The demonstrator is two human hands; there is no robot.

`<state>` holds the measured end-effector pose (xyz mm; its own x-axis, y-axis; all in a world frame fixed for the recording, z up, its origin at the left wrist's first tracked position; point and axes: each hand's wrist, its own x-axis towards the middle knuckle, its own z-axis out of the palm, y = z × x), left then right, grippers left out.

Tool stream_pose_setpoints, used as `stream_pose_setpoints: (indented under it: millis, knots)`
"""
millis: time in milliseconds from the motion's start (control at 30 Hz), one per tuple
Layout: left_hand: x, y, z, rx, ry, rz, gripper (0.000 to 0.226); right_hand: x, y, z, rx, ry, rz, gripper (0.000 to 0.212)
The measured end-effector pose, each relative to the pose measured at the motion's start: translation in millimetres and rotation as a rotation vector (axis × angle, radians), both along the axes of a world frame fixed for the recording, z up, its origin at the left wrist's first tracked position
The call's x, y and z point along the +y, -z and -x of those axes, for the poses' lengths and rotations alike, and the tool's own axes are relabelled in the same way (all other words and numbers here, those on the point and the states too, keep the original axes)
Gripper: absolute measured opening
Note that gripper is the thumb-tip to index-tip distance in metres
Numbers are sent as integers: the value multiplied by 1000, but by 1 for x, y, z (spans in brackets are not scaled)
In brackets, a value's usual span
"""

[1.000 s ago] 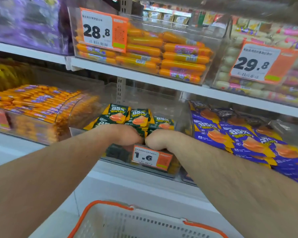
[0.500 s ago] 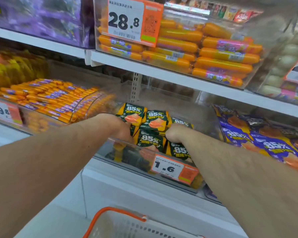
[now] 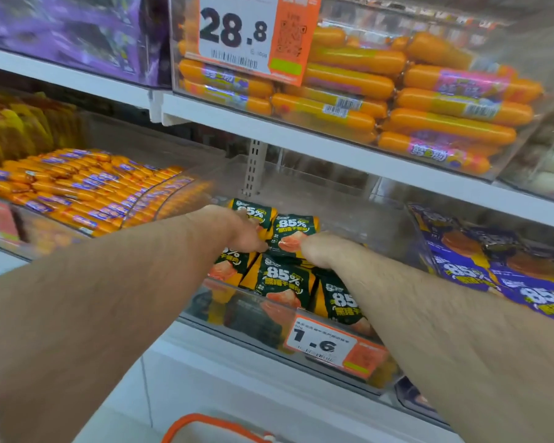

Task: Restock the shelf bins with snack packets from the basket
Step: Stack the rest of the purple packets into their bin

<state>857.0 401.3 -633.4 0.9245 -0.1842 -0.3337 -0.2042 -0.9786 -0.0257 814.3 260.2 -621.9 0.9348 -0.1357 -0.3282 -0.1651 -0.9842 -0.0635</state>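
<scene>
Two hands reach into our clear bin [image 3: 394,219] at frame centre: left hand [image 3: 237,231] and right hand [image 3: 317,251] press green packets [image 3: 285,279] rearward for room; each grip's closure we cannot tell.

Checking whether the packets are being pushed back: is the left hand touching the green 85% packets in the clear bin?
Touching. The head view shows the left hand lying on the green packets at the back of the clear bin, covering part of them with no gap.
</scene>
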Motion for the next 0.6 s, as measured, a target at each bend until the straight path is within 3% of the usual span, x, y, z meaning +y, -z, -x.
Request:
stream_pose_setpoints:
  millis: [167,300,333,400,433,500,600]
  knots:
    - [-1,7,-8,-17,-21,45,72,-5,-2,4,-46,103,-93,45]
    - [-8,-2,5,-79,24,83,78,-10,-2,14,-195,200,62,59]
    - [-10,-5,11,-72,46,65,80,-12,-1,18,-195,170,51,52]
    - [-9,-8,23,-2,77,-6,80,-16,0,30,-122,77,111,26]
    - [-5,-7,26,52,84,-47,78,-17,1,37,-84,54,157,25]
    - [4,-6,35,127,85,-122,82,-23,6,46,-14,19,245,38]
    - [13,-7,49,81,94,-133,99,-26,9,52,41,27,280,51]
